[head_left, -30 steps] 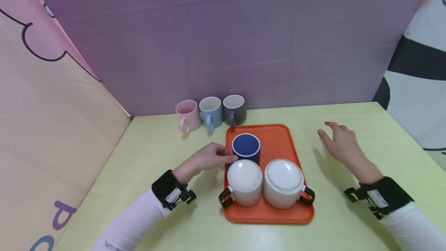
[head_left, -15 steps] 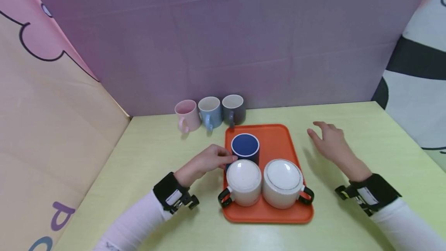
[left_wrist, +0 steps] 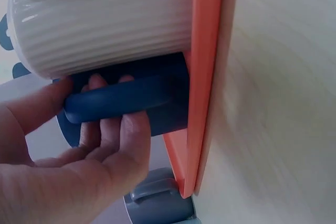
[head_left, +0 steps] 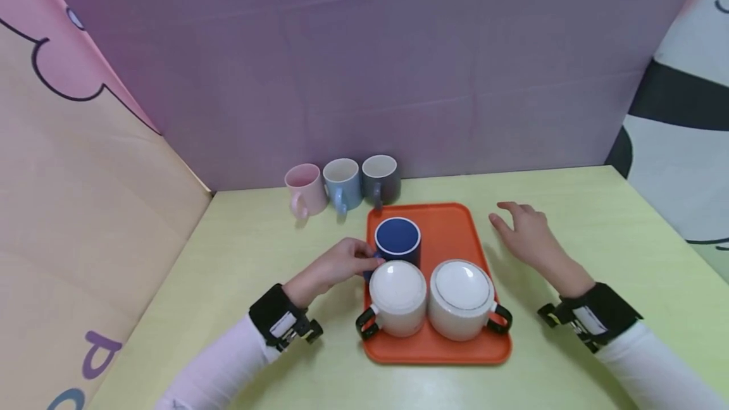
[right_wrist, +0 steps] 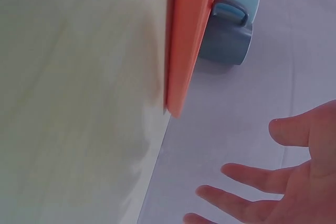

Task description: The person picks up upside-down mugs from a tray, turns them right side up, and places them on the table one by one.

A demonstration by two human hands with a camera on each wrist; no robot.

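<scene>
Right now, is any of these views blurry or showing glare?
Head view: sharp, with small glare spots on the two white mugs, and soft shadows under both hands. Left wrist view: the left hand and the table are soft, out of focus. Right wrist view: the table is smeared and the right hand is blurred.

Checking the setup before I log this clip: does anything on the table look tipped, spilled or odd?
Nothing spilled or broken. Two white mugs sit upside down on the orange tray, while the blue mug, its handle gripped by the left hand, stands upright. The right hand hovers open beside the tray.
</scene>
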